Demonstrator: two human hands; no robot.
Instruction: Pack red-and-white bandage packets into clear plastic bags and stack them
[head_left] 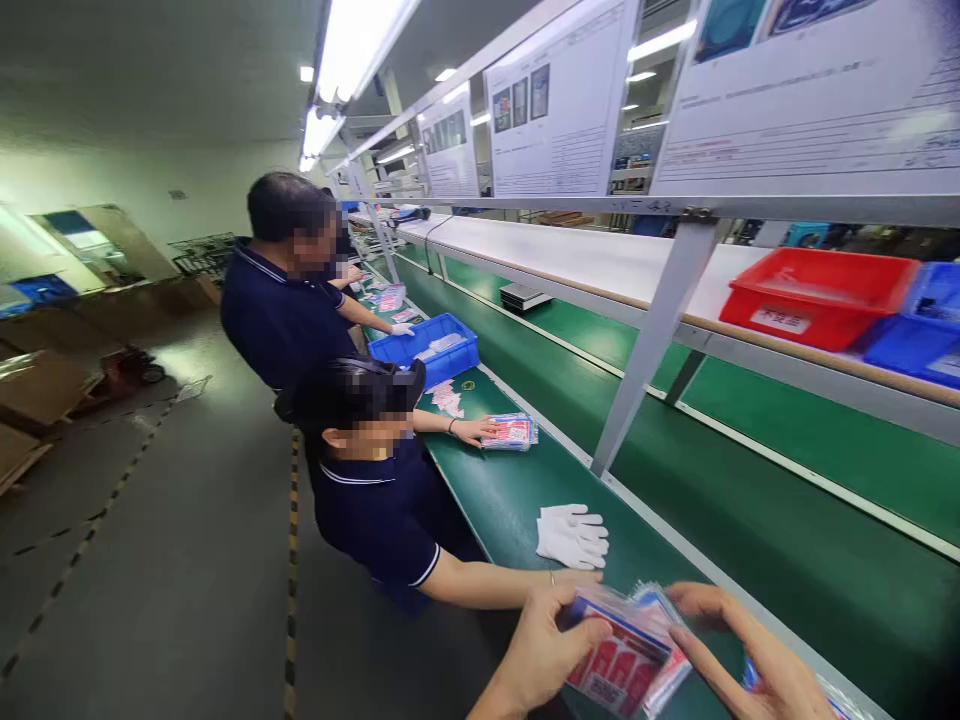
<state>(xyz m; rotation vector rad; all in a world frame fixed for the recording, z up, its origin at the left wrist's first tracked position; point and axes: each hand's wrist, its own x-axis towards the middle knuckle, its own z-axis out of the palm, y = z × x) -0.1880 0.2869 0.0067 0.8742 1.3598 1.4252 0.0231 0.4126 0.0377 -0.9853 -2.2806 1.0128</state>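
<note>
My left hand (pixel 544 650) and my right hand (pixel 739 650) are both closed on a stack of clear-wrapped packets (pixel 626 655) with red and blue print, held at the bottom of the view over the green bench (pixel 510 500). The left thumb lies on top of the stack; the right fingers grip its right edge. More packets (pixel 832 695) lie under my right hand.
A seated co-worker's forearm (pixel 495 585) reaches toward my packets; their other hand rests on another packet stack (pixel 511 432). White gloves (pixel 572 535) lie between. A second person stands beyond by a blue bin (pixel 427 345). Red bin (pixel 817 295) and blue bin (pixel 919 335) sit on the shelf.
</note>
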